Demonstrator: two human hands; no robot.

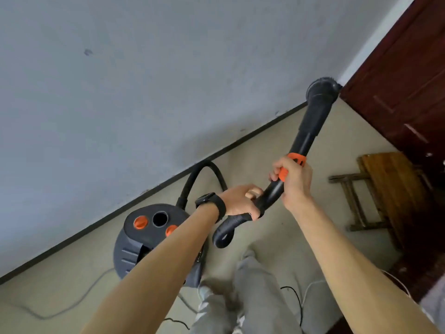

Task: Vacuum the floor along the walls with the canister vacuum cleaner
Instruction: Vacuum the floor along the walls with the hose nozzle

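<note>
Black nozzle (321, 91) wedged in wall-door corner, hands (292, 178) gripping wand (303, 138)

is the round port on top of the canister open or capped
Open: the port on the canister is a dark, bare hole.

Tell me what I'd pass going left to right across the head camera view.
Vacuum canister, left hand gripping the hose, right hand gripping the wand, brush nozzle, wooden folding stand.
</note>
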